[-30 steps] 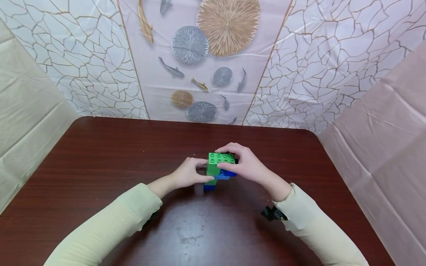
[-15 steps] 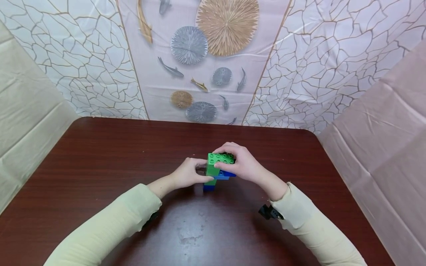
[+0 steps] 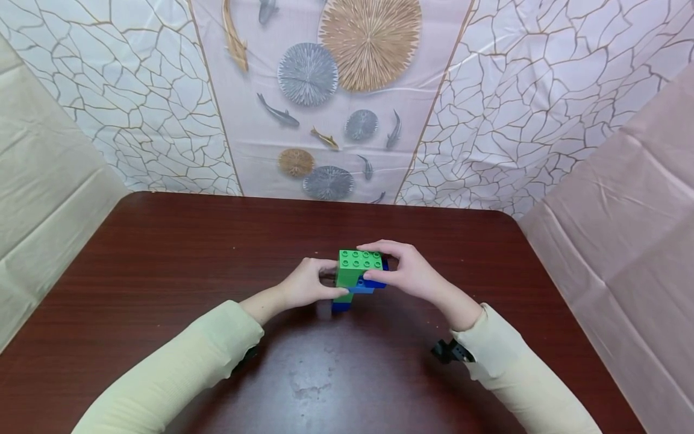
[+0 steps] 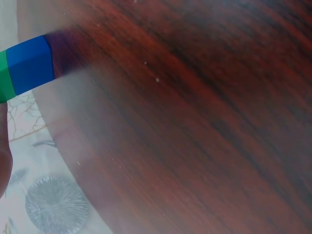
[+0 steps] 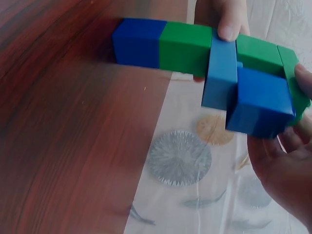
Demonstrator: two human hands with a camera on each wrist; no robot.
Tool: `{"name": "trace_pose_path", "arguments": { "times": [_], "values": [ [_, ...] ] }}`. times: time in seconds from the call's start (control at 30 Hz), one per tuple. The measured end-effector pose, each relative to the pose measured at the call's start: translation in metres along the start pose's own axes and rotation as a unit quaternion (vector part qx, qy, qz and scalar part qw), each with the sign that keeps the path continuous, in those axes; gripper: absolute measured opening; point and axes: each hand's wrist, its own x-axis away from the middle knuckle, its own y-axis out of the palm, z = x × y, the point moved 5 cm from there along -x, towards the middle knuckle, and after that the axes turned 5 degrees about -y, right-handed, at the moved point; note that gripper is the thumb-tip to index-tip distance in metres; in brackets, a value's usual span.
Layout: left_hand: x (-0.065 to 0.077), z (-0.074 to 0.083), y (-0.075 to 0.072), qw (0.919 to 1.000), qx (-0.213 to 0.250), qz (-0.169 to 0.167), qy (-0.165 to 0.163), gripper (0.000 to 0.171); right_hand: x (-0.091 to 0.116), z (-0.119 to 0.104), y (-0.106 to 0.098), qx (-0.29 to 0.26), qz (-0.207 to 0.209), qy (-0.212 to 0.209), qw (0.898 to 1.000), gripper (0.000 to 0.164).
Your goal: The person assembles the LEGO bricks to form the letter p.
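Observation:
A stack of toy building bricks stands upright on the table, a dark blue brick (image 5: 139, 44) at its foot. Above that come a green brick (image 5: 187, 48) and a light blue brick (image 5: 222, 73) that juts to the right. A green brick (image 5: 261, 53) and a dark blue brick (image 5: 263, 97) sit side by side on it, capped by a long studded green brick (image 3: 358, 258). My left hand (image 3: 305, 283) grips the stack's left side mid-height, thumb in front. My right hand (image 3: 411, 269) holds the cap brick's right end between thumb and fingers.
The brown table (image 3: 179, 259) has rounded far corners. Patterned cloth (image 3: 325, 120) hangs behind it, with plain cloth at both sides. A small black device (image 3: 451, 351) is at the right sleeve's cuff.
My right hand shifted slightly left, then slid right along the top green brick, baring more of its studs. The left hand and the stack stay in place.

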Motion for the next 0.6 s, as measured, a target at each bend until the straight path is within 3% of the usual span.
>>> {"name": "trace_pose_path", "arguments": {
  "times": [0.6],
  "values": [
    [0.0039, 0.0027, 0.0012, 0.9996, -0.025, -0.004, 0.015, 0.045, 0.0082, 0.0011, -0.0072, 0.067, 0.014, -0.02, 0.997, 0.043]
  ]
}}
